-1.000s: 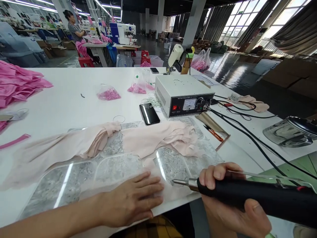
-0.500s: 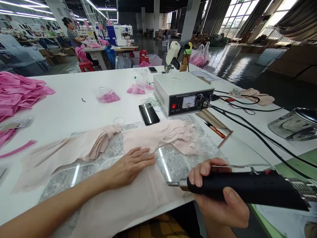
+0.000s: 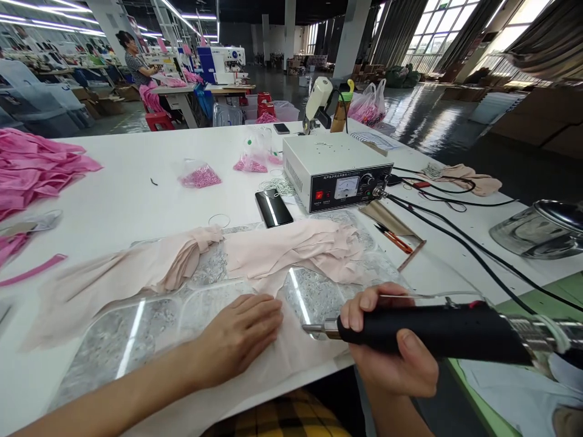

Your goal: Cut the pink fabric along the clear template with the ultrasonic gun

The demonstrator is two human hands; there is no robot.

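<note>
My left hand (image 3: pixel 243 332) lies palm down with its fingers stretched out on a pale pink piece of fabric (image 3: pixel 291 340) near the table's front edge. In my right hand (image 3: pixel 387 346) is a black handheld ultrasonic welder (image 3: pixel 432 332), gripped around its body. Its metal tip points left, over or against the fabric just right of my left hand; whether it touches, I cannot tell. Beyond my hands, a bunched stack of pale pink strips (image 3: pixel 296 246) rests on a grey marbled board (image 3: pixel 314 297). Another pale stack (image 3: pixel 150 264) spreads to the left.
A control box (image 3: pixel 339 167) with a meter stands behind, its black cables (image 3: pixel 455 233) running right. Also on the table are a phone (image 3: pixel 273 208), orange thread snips (image 3: pixel 394 238), pink bead bags (image 3: pixel 200 175), a pink fabric pile (image 3: pixel 39 167) and a clear lidded jar (image 3: pixel 537 227).
My left hand has slid toward me, with fabric drawn nearer the table edge and its fingers more bent. The welder has shifted slightly left and up, still in my right hand.
</note>
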